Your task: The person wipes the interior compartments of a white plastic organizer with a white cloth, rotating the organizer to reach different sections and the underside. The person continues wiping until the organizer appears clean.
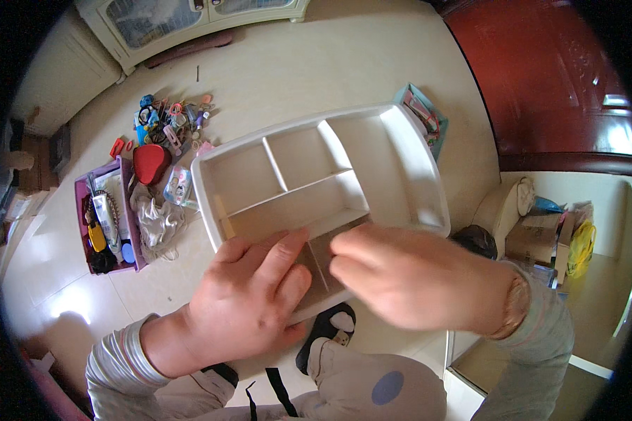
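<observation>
A white compartment tray (393, 217) is tilted in front of me, with thin dividers forming several sections. At its near left edge, my left hand (253, 295) is closed on the rim, fingers bent over the near compartments. My right hand (414, 277), smeared by motion, hovers over the near right compartment. Its fingers look pinched together, and whatever they may hold is hidden. The near sections of the tray lie in shadow and are partly covered by both hands.
Left of the tray stands a purple basket (139, 249) with assorted items. Beside it lie a red heart-shaped box (152, 164), a silvery cloth pouch (158, 217) and a pile of hair accessories (179, 119). A light-blue box (439, 144) sits behind the tray's right corner.
</observation>
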